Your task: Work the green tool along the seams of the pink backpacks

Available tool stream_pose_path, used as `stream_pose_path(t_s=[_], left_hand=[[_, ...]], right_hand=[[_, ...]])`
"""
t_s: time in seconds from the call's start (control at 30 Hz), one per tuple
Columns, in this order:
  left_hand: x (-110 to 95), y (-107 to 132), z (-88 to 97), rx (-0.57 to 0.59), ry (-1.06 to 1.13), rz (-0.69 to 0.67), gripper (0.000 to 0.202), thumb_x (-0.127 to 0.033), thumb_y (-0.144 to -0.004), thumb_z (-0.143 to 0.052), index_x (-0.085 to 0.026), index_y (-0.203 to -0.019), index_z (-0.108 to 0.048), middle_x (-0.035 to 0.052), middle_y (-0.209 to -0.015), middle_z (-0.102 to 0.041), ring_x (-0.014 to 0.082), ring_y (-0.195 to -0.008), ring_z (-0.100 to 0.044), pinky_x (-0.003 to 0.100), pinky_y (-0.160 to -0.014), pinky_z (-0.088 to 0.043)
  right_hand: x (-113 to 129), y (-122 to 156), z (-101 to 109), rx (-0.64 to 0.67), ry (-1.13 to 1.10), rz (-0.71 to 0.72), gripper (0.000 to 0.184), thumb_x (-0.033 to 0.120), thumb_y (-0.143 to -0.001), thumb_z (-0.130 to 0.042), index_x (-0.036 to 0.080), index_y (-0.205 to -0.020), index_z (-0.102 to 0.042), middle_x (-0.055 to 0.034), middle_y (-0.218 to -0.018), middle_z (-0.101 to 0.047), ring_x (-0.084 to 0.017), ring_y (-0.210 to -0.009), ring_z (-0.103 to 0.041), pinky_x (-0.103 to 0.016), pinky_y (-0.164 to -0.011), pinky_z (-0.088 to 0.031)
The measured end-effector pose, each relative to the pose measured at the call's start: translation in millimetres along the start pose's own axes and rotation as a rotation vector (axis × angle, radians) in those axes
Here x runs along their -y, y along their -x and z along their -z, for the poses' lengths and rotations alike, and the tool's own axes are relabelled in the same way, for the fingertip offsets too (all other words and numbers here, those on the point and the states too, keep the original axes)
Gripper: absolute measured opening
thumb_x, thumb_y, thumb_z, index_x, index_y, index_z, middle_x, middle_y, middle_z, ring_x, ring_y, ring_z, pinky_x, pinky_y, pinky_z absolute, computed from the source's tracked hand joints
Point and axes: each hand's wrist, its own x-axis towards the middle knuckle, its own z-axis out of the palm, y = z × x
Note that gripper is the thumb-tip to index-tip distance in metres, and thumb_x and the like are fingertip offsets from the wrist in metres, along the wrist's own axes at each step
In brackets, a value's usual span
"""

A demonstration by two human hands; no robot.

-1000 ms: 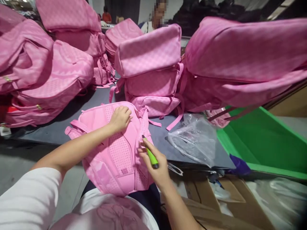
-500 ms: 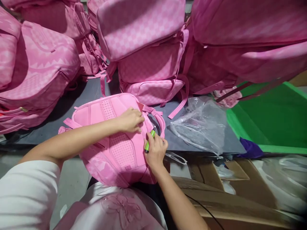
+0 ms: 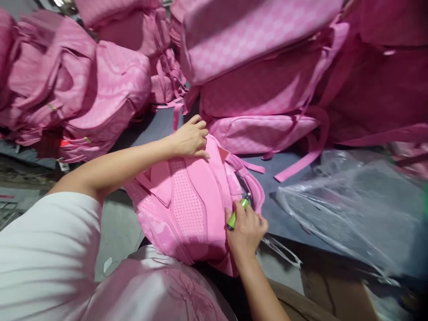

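Presses the left hand [image 3: 190,139] flat on the far end of the pink backpack [image 3: 192,209], fingers straight and close together, farther up the padded back panel than half a second ago, when resting mid-panel. Clenches the right hand [image 3: 246,232] around a green lighter [image 3: 236,214], fingers curled tight over its lower half, now lower along the backpack's right edge and closer to the body than before. Keeps the lighter slanted much as before: long axis from lower left to upper right, metal head up and away from the right wrist, aimed into the strap loop [image 3: 260,196] just beyond the right knuckles; cannot tell whether touching it. Has the backpack lying back panel up under both hands on the dark table [image 3: 157,127], long axis running from the left hand toward the body, near end hanging off the table edge. Faces stacked backpacks [image 3: 254,53] just beyond the left fingertips, another pile [image 3: 100,93] left of the left forearm, and a clear plastic bag [image 3: 351,200] right of the right hand, nearer in view than before.
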Motion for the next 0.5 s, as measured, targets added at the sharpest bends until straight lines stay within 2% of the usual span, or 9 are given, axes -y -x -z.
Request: stream_pose_path(t_s=[0.03,0.1,0.2,0.27,0.3,0.33,0.4,0.5], left_hand=[[1,3,3.2,-0.002,-0.031,0.029,0.05,-0.063,-0.095,-0.047,-0.022,-0.092,-0.076,0.0082,-0.097,-0.068,0.0276,-0.108,-0.05,0.049,-0.11,-0.026],[-11,8,4.0,0.007,-0.034,0.044,0.05,-0.065,-0.092,-0.052,-0.02,-0.096,-0.074,0.0098,-0.103,-0.068,0.0293,-0.111,-0.05,0.05,-0.111,-0.027],[-52,9,-6.3,0.064,0.101,-0.033,0.044,-0.059,-0.09,-0.061,-0.017,-0.103,-0.071,0.0103,-0.103,-0.068,0.0293,-0.105,-0.055,0.047,-0.102,-0.035],[-74,9,-14.5,0.069,0.183,-0.103,0.039,-0.052,-0.09,-0.064,-0.017,-0.106,-0.069,0.008,-0.101,-0.069,0.0269,-0.1,-0.057,0.042,-0.094,-0.038],[-78,10,-17.4,0.052,0.211,-0.138,0.037,-0.05,-0.091,-0.064,-0.017,-0.107,-0.069,0.0074,-0.101,-0.07,0.0259,-0.099,-0.058,0.041,-0.093,-0.039],[-77,13,-19.3,0.025,0.229,-0.154,0.035,-0.049,-0.091,-0.064,-0.017,-0.106,-0.069,0.0072,-0.101,-0.07,0.0253,-0.098,-0.058,0.04,-0.093,-0.039],[-59,19,-21.1,-0.029,0.241,-0.117,0.034,-0.049,-0.09,-0.064,-0.017,-0.099,-0.071,0.0077,-0.095,-0.071,0.0251,-0.095,-0.058,0.043,-0.097,-0.037],[-26,29,-23.1,-0.109,0.205,0.06,0.039,-0.054,-0.089,-0.063,-0.016,-0.088,-0.072,0.0091,-0.087,-0.071,0.0272,-0.095,-0.057,0.053,-0.104,-0.034]], right_hand=[[-1,-2,1,-0.003,-0.006,0.008,0.031,0.034,-0.099,-0.059,0.016,-0.123,-0.061,-0.0162,-0.115,-0.07,-0.026,-0.098,-0.063,-0.041,-0.095,-0.038],[-1,-9,6,-0.007,-0.047,0.015,0.031,0.032,-0.1,-0.057,0.015,-0.125,-0.06,-0.0168,-0.114,-0.071,-0.026,-0.097,-0.065,-0.046,-0.099,-0.037],[10,-27,20,-0.048,-0.204,-0.012,0.032,0.025,-0.099,-0.057,0.015,-0.129,-0.057,-0.0154,-0.114,-0.073,-0.025,-0.096,-0.068,-0.047,-0.101,-0.04],[24,-41,26,-0.101,-0.377,-0.105,0.032,0.024,-0.098,-0.059,0.018,-0.128,-0.056,-0.0123,-0.111,-0.074,-0.023,-0.096,-0.07,-0.041,-0.095,-0.046],[32,-46,25,-0.123,-0.469,-0.174,0.031,0.026,-0.097,-0.06,0.019,-0.127,-0.056,-0.0105,-0.109,-0.074,-0.022,-0.097,-0.071,-0.039,-0.092,-0.049],[39,-50,22,-0.138,-0.561,-0.246,0.029,0.029,-0.098,-0.06,0.019,-0.125,-0.055,-0.0087,-0.106,-0.075,-0.022,-0.097,-0.072,-0.038,-0.09,-0.052],[48,-53,11,-0.146,-0.722,-0.366,0.027,0.037,-0.098,-0.059,0.02,-0.119,-0.055,-0.0056,-0.096,-0.075,-0.021,-0.09,-0.074,-0.037,-0.084,-0.056],[44,-52,-5,-0.121,-0.908,-0.514,0.032,0.045,-0.096,-0.061,0.019,-0.114,-0.057,-0.0032,-0.086,-0.074,-0.02,-0.071,-0.074,-0.036,-0.072,-0.06]])
